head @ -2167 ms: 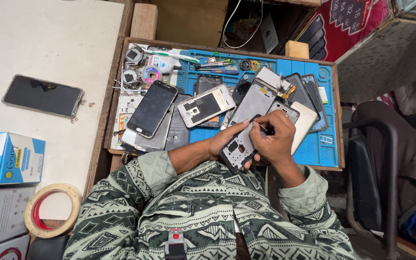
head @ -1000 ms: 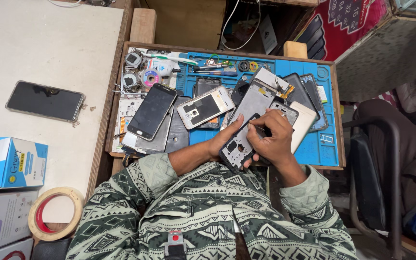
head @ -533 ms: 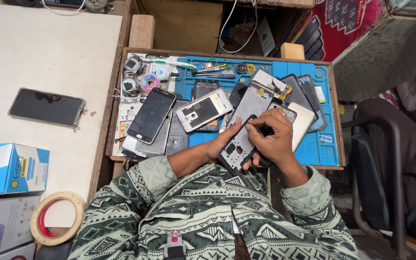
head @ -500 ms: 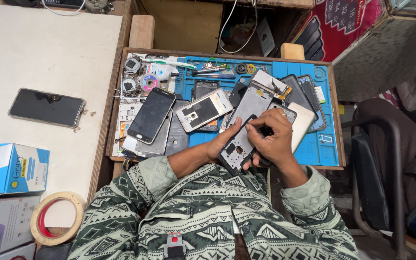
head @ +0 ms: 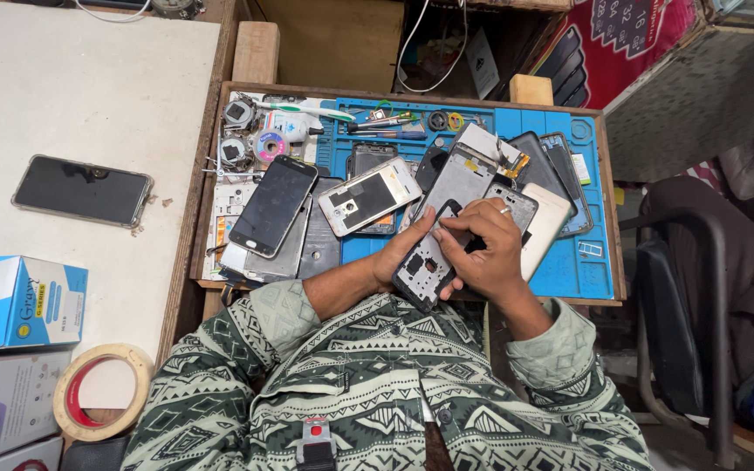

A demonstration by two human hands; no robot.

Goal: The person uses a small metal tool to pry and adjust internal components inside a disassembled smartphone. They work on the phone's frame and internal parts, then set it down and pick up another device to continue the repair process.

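Note:
My left hand [head: 401, 255] holds a dark phone frame [head: 421, 266] with open cut-outs, tilted just above the near edge of the blue work mat [head: 569, 270]. My right hand [head: 486, 253], a ring on one finger, rests on the frame's upper part, and its fingers pinch what looks like a small dark tool [head: 473, 245] against it. Most of the tool is hidden by the fingers. Both sleeves have a green and white pattern.
The mat carries a black phone [head: 272, 205], a silver phone back [head: 370, 195], several other phone parts, small reels and tools. To the left, a white table holds a black phone [head: 82, 189], a blue box [head: 19, 301] and a tape roll [head: 102, 391]. A dark chair [head: 682, 331] stands at right.
Both hands stay on the phone frame with only small finger movements. The view has shifted slightly, so the table things sit a little lower in the picture.

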